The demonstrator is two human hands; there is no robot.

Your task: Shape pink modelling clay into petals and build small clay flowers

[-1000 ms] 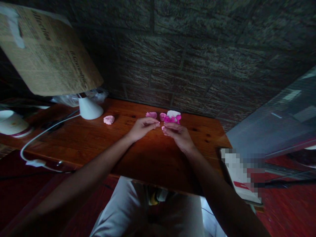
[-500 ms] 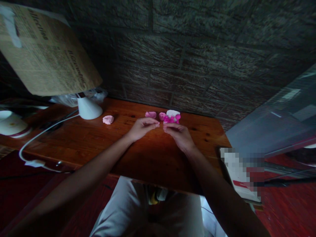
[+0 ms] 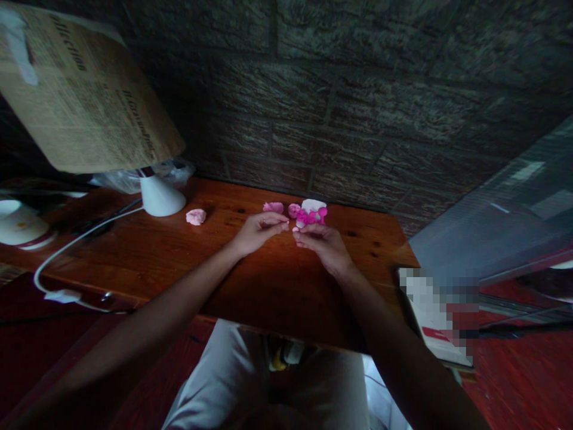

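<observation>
My left hand point(image 3: 258, 232) rests over the wooden table point(image 3: 179, 263) with its fingers curled, thumb against the fingertips; what it pinches, if anything, is hidden. My right hand point(image 3: 323, 243) is beside it, fingers closed on a small pale pink bit of clay point(image 3: 295, 229) at its fingertips. Just beyond the hands lie a pink clay lump point(image 3: 273, 207), a smaller pink ball point(image 3: 294, 209) and a white piece with bright magenta bits point(image 3: 312, 212). Another pale pink lump point(image 3: 196, 216) lies farther left.
A white lamp base point(image 3: 161, 197) with a newspaper-print shade point(image 3: 80, 101) stands at the back left; its white cable point(image 3: 67, 251) runs along the table. A plate point(image 3: 20, 224) is at far left. A brick wall backs the table. A booklet point(image 3: 436, 322) lies at the right edge.
The hands stay nearly in place. My right fingertips shifted slightly, and the small pink bit shows at them again after being hidden half a second ago.
</observation>
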